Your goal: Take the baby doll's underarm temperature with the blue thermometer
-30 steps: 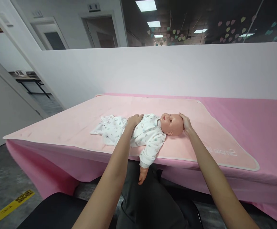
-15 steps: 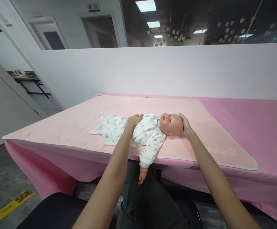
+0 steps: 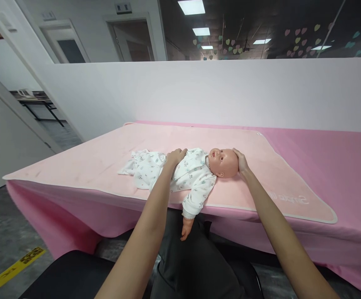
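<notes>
The left hand (image 3: 176, 156) is laid across the belly of the doll (image 3: 193, 174); whether cloth is pinched cannot be told. By the right hand (image 3: 241, 161), spread in a loose cup, the crown is touched. On the peach mat (image 3: 90, 164), at twelve o'clock, the doll is laid face up, head toward three o'clock, one sleeved arm (image 3: 193, 202) hung toward six

Mat (image 3: 292, 176), lower right of frame: inverted lettering (image 3: 294, 199) reads "Simple"; following characters unclear. Yellow floor strip (image 3: 4, 277), lower left: black print, illegible.
</notes>
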Tool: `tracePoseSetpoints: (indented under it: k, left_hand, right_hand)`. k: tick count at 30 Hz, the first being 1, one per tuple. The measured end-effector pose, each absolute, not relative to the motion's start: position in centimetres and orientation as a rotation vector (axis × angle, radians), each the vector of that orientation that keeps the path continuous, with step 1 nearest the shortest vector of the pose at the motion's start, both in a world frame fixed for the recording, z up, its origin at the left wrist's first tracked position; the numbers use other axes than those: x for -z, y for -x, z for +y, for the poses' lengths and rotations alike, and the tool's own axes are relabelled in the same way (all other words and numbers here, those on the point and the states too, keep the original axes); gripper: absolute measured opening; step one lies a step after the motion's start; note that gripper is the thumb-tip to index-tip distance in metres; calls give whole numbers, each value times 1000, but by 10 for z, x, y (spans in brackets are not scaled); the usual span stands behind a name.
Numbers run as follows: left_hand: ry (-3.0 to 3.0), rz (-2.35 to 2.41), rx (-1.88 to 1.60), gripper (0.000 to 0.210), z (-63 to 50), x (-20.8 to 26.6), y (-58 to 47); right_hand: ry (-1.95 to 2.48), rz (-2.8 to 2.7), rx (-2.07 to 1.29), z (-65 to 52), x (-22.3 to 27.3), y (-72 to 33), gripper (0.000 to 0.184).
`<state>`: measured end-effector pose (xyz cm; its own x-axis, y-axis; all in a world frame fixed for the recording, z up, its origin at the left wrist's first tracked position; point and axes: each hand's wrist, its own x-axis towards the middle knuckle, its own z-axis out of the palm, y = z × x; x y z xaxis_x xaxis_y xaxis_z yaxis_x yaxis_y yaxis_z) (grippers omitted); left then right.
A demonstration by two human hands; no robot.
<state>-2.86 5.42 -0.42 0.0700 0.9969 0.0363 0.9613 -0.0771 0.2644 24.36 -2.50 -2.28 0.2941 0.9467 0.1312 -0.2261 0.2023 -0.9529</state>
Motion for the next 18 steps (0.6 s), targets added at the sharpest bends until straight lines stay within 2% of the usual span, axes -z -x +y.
tracePoseSetpoints:
  k: [4, 11, 18]
  left_hand:
    - [-2159, 2012, -319, 56, 53, 4, 29]
    - [-2166, 2017, -310, 57, 55, 4, 29]
    - [-2168, 2015, -313, 56, 54, 5, 29]
  right_hand:
    - [1000, -848, -1142, -25, 23, -244, 35]
    - [955, -619, -964, -23, 22, -260, 33]
    - [1006, -870, -1185, -26, 25, -245, 33]
